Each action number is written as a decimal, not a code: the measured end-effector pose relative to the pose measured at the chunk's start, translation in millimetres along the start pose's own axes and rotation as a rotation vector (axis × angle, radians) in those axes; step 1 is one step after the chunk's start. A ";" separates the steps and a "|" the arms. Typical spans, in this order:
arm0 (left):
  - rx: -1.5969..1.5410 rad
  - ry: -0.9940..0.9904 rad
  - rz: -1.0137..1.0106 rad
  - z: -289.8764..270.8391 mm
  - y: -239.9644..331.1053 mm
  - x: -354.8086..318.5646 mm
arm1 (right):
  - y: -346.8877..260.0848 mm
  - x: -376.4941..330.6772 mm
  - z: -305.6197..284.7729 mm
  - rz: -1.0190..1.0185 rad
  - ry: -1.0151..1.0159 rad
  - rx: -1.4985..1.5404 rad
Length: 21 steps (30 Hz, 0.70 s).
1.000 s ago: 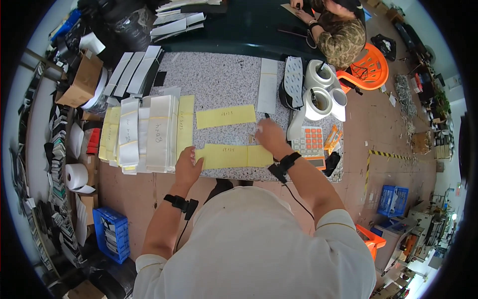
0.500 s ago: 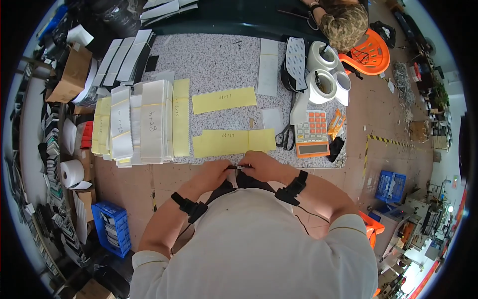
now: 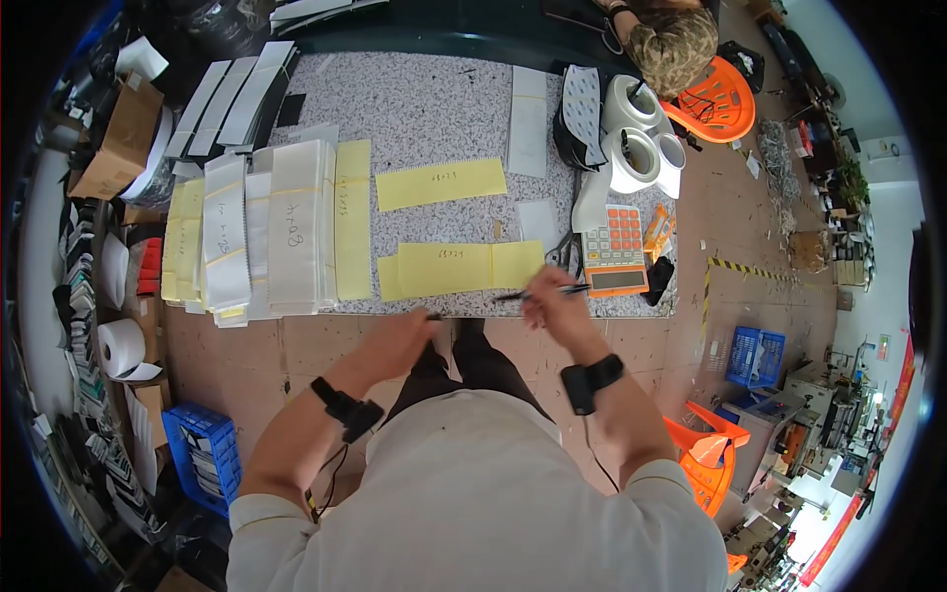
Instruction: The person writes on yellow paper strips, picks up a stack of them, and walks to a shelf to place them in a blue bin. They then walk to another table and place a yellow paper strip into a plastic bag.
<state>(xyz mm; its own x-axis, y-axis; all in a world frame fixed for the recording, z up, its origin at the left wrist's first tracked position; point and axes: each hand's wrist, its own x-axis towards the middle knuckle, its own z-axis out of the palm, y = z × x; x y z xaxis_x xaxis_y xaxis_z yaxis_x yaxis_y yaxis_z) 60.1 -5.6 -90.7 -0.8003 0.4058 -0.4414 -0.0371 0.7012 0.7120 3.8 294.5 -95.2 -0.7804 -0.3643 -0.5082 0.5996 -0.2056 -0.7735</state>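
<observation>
In my right hand [image 3: 559, 314], at the table's front edge, a black pen [image 3: 509, 296] is gripped, its tip pointing left over the table. My left hand [image 3: 395, 345] is closed before the edge, with a small black cap [image 3: 434, 317] showing at its fingertips. Just beyond the hands lie overlapping yellow paper strips [image 3: 444, 276] with handwriting on the top one. Farther back is another yellow strip [image 3: 441, 185]. Right of the pen are a calculator [image 3: 617, 249] with orange keys and partly hidden black scissors [image 3: 564, 255].
Banded stacks of white and yellow strips [image 3: 301, 227] cover the table's left side. White rolls [image 3: 631, 158] and a black pouch [image 3: 580, 118] stand at the back right. A person's patterned sleeve [image 3: 676, 49] shows beyond, near an orange chair [image 3: 720, 104]. A blue crate [image 3: 202, 459] sits lower left.
My hands have moved apart. The black pen has come away from its cap, my right hand carrying it right and up to the table edge, while my left has drawn slightly left.
</observation>
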 end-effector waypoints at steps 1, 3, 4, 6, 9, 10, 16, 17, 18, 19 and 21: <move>0.000 -0.001 -0.001 -0.4 -4.0 3.4 | 0.1 4.1 -0.2 0.001 -0.001 0.001; 0.054 0.327 0.236 5.4 -15.2 13.2 | 4.1 12.3 6.4 -0.047 0.043 -0.027; 0.081 0.489 0.350 9.5 -20.5 18.4 | 7.9 16.0 11.1 -0.066 0.063 -0.040; 0.198 0.486 0.378 12.4 -23.6 48.8 | 38.5 38.4 10.4 -0.112 0.049 -0.113; 0.333 0.500 0.394 16.1 -34.9 74.1 | 66.5 64.8 6.7 -0.247 0.026 -0.306; 0.346 0.516 0.391 18.2 -39.5 78.0 | 72.0 70.9 5.5 -0.341 0.028 -0.428; 0.375 0.523 0.366 23.3 -46.1 82.0 | 84.9 81.1 0.2 -0.518 0.060 -0.577; 0.372 0.521 0.364 23.5 -46.2 81.8 | 84.5 81.0 -0.9 -0.537 0.060 -0.623; 0.370 0.520 0.363 23.4 -45.8 81.6 | 82.6 80.3 -1.4 -0.557 0.061 -0.670; 0.368 0.519 0.363 23.3 -45.8 81.6 | 81.1 79.8 -1.1 -0.578 0.063 -0.717; 0.365 0.521 0.364 23.0 -46.3 81.9 | 79.0 79.4 0.9 -0.589 0.065 -0.727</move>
<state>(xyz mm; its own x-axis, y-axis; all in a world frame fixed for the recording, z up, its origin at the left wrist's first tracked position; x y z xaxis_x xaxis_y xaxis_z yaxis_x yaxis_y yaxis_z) 10.1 8.7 -172.4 -0.9082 0.3826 0.1698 0.4142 0.7626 0.4969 -10.7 248.5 -196.3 -0.9445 -0.3265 0.0371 -0.1358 0.2852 -0.9488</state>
